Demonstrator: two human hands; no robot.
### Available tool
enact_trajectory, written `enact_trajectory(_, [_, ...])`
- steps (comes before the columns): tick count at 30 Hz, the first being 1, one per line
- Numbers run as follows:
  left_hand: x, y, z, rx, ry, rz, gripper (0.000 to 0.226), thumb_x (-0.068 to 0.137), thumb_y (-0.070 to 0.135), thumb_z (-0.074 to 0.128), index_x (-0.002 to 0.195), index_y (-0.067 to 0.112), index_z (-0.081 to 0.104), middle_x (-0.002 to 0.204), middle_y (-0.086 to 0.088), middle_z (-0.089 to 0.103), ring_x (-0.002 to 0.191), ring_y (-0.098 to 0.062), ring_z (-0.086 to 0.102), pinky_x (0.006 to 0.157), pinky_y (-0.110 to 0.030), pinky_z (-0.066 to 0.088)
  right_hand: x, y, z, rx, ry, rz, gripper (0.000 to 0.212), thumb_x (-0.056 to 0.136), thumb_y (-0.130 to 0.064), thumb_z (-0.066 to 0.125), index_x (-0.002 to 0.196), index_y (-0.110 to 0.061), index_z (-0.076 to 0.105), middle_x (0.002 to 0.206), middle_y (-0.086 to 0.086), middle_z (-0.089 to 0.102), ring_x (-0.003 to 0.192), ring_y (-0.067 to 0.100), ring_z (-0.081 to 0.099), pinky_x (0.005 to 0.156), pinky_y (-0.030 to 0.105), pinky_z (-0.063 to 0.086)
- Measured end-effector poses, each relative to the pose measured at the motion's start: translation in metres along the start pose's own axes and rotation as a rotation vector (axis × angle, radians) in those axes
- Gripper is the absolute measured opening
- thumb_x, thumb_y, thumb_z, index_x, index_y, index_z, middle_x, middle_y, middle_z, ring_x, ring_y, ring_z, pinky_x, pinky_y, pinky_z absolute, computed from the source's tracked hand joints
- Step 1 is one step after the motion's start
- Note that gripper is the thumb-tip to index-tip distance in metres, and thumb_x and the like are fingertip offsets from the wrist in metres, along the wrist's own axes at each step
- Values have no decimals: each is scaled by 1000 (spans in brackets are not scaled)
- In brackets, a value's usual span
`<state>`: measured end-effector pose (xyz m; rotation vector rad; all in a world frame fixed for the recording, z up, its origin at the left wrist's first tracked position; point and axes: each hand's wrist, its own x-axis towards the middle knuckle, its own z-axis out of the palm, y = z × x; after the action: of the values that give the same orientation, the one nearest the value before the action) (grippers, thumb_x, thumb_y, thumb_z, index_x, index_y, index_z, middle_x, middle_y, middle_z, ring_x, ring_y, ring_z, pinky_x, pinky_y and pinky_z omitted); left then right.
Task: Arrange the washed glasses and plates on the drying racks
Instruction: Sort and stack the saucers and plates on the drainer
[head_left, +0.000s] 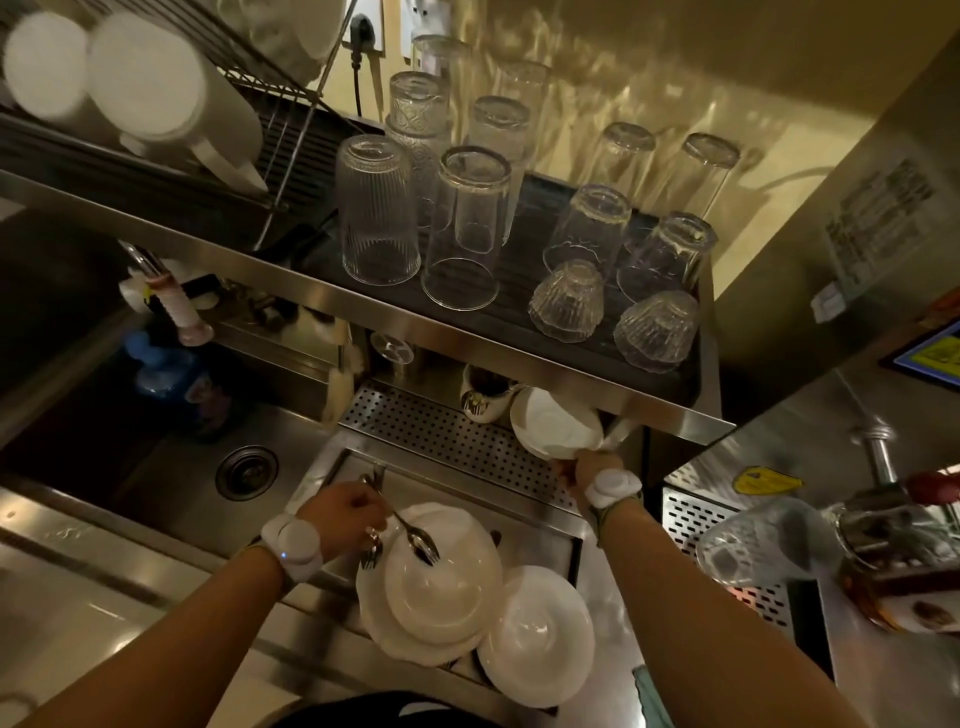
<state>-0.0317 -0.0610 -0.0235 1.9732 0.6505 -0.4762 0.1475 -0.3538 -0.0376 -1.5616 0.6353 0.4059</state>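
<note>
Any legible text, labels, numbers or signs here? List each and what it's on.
None is legible.
Paper notice on the steel wall panel: print too blurred to read.
Yellow sticker on the steel counter, right: too blurred.
Blue-framed yellow sign at the right edge: cut off, blurred.

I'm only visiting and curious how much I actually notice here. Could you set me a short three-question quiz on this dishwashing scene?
1. True or false: the glasses on the upper shelf stand rim down.
2. What is in the grip of the left hand? A: cutlery. B: a sponge. C: a bottle.
3. Fill in: the grip of the right hand holds a white ____.

Key: 1 true; 2 A; 3 plate.
</note>
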Motion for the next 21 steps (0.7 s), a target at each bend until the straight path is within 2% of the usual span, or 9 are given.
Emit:
enact_trajectory(2, [-1, 0, -1, -17, 6, -13, 9, 95, 18, 64, 96, 18, 74, 92, -3, 75, 79, -16, 73, 53, -14, 48, 2, -4, 3, 74, 3, 48, 34, 107, -4, 38, 137, 7, 48, 93, 20, 62, 64, 27, 60, 39, 24, 51])
enact_trajectory(4, [-2, 2, -2, -5, 15, -8, 10, 95, 18, 64, 93, 19, 73, 91, -3, 76, 78, -17, 73, 53, -14, 47, 3, -7, 6, 130, 0, 92, 38, 108, -10, 41, 144, 6, 43, 91, 19, 60, 54, 26, 65, 33, 21, 49])
enact_trajectory(7, [0, 2, -2, 32, 35, 0, 11, 97, 19, 62, 93, 18, 72, 88, -3, 76, 74, -17, 73, 49, -11, 45, 5, -9, 7, 100, -49, 113, 46, 107, -14, 48, 147, 5, 38, 104, 21, 58, 40, 15, 67, 39, 25, 55])
enact_trajectory(11, [2, 3, -2, 136, 37, -55, 26, 95, 33, 66, 81, 13, 75, 66, -1, 71, 46, -6, 59, 45, -14, 45, 4, -4, -1, 89, -73, 140, 42, 104, -20, 57, 136, 4, 46, 116, 29, 62, 69, 31, 66, 45, 35, 58])
enact_trajectory(13, [-2, 2, 1, 142, -77, -151, 40, 90, 44, 69, 69, 11, 75, 56, 0, 69, 41, -8, 57, 46, -18, 47, 2, 3, -4, -50, -84, 181, 35, 102, -25, 59, 122, 4, 54, 101, 25, 71, 67, 28, 69, 52, 34, 60])
enact_trajectory(15, [-6, 0, 13, 188, -217, -218, 45, 87, 48, 71, 61, 12, 73, 49, 0, 67, 35, -8, 56, 42, -16, 45, -4, 15, -8, -218, -99, 179, 31, 101, -30, 60, 95, 1, 62, 74, 18, 71, 47, 22, 63, 44, 28, 50])
enact_trajectory(18, [-14, -11, 36, 120, -296, -307, 34, 88, 34, 75, 71, 7, 66, 50, -4, 67, 30, -11, 58, 33, -17, 42, -23, 43, -7, -448, -165, 129, 34, 95, -28, 66, 71, -5, 65, 60, 12, 63, 39, 17, 47, 42, 24, 35])
enact_trajectory(20, [-17, -17, 49, -12, -270, -333, 24, 90, 23, 75, 81, 7, 59, 60, -8, 67, 32, -15, 61, 32, -20, 44, -37, 60, -6, -452, -223, 144, 33, 91, -22, 71, 64, -6, 63, 59, 14, 58, 38, 18, 42, 40, 22, 33])
enact_trajectory(21, [-18, -20, 52, -59, -250, -326, 21, 91, 19, 74, 82, 8, 57, 59, -8, 67, 32, -15, 61, 31, -21, 44, -44, 68, -6, -434, -236, 148, 32, 89, -19, 73, 62, -6, 62, 59, 16, 57, 38, 19, 40, 41, 23, 32])
